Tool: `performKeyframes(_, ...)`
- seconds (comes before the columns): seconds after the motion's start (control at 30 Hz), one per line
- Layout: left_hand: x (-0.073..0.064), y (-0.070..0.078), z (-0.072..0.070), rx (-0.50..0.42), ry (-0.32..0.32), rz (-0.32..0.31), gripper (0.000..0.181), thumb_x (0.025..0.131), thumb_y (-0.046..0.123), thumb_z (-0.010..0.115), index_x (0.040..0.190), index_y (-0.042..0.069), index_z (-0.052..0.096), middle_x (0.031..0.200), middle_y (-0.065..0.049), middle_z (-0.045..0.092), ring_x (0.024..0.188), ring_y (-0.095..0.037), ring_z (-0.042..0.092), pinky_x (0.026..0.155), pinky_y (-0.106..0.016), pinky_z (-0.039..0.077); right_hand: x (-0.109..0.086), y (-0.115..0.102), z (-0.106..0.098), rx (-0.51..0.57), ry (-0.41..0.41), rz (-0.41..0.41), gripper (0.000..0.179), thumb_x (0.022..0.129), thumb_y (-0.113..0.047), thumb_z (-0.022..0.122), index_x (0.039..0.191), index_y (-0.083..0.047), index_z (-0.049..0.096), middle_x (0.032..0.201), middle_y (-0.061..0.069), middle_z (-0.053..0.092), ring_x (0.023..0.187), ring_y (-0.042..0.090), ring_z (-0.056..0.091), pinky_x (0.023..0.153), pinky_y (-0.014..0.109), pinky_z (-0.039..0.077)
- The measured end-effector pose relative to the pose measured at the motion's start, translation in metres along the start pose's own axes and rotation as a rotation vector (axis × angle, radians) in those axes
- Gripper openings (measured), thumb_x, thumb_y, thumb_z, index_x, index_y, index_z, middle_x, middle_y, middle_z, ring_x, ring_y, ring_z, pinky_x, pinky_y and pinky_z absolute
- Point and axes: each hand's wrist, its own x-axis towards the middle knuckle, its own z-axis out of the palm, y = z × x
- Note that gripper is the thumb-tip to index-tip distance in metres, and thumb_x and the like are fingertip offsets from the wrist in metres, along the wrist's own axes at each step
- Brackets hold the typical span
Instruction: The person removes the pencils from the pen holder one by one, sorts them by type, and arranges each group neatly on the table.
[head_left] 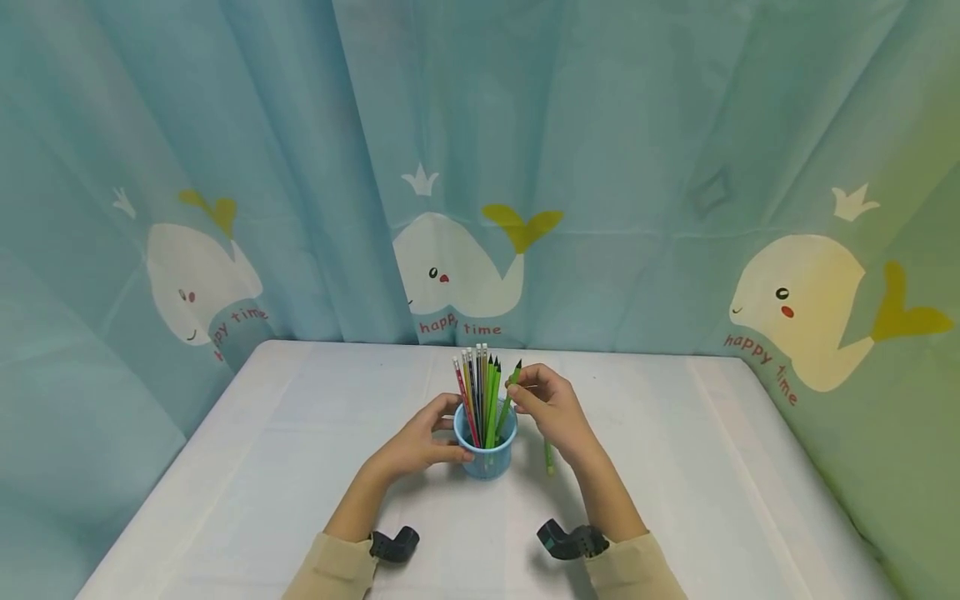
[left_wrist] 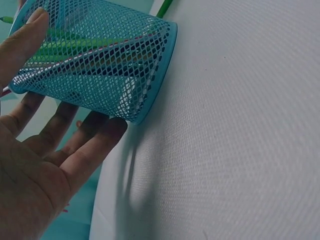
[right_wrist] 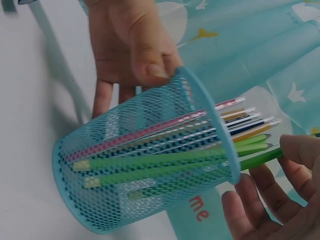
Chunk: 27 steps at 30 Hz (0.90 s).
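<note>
A light blue mesh pencil cup stands on the table with several pencils in it. My left hand holds the cup from the left, thumb at the near side and fingers round the far side. Between thumb and fingertips, my right hand pinches a green pencil near its dark sharpened tip. That pencil leans right, its lower end inside the mesh. Beside it in the cup are other green pencils, tips up, and a pink pencil among darker ones with their white ends up.
Another green pencil lies on the white table to the right of the cup, partly hidden by my right hand. A blue curtain with whale prints hangs behind the table and along its sides.
</note>
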Motion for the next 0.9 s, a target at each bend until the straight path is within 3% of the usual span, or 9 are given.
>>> performKeyframes(0.2, 0.001, 0.001, 0.000, -0.005, -0.003, -0.012, 0.075, 0.078, 0.012, 0.086, 0.140, 0.009, 0.044, 0.141, -0.013, 0.051, 0.129, -0.036, 0.053, 0.101, -0.044, 0.053, -0.002, -0.008, -0.007, 0.059, -0.001, 0.000, 0.022, 0.098, -0.020, 0.064, 0.109, -0.001, 0.058, 0.115, 0.016, 0.062, 0.105, 0.027, 0.067, 0.088, 0.043, 0.060)
performKeyframes(0.5, 0.001, -0.001, 0.000, 0.002, -0.001, -0.014, 0.076, 0.078, 0.011, 0.086, 0.141, 0.008, 0.043, 0.141, -0.015, 0.050, 0.128, -0.036, 0.053, 0.101, -0.043, 0.053, -0.005, -0.015, -0.014, 0.158, -0.017, -0.031, 0.026, 0.098, -0.018, 0.064, 0.111, 0.004, 0.055, 0.119, 0.028, 0.061, 0.102, 0.030, 0.071, 0.085, 0.036, 0.061)
performKeyframes(0.9, -0.002, 0.001, 0.000, -0.009, 0.001, -0.010, 0.075, 0.078, 0.011, 0.085, 0.140, 0.009, 0.043, 0.141, -0.014, 0.050, 0.129, -0.036, 0.053, 0.102, -0.043, 0.052, -0.004, -0.015, -0.023, 0.251, 0.006, -0.008, 0.028, 0.099, -0.015, 0.062, 0.118, 0.003, 0.052, 0.118, 0.024, 0.058, 0.100, 0.026, 0.071, 0.088, 0.038, 0.060)
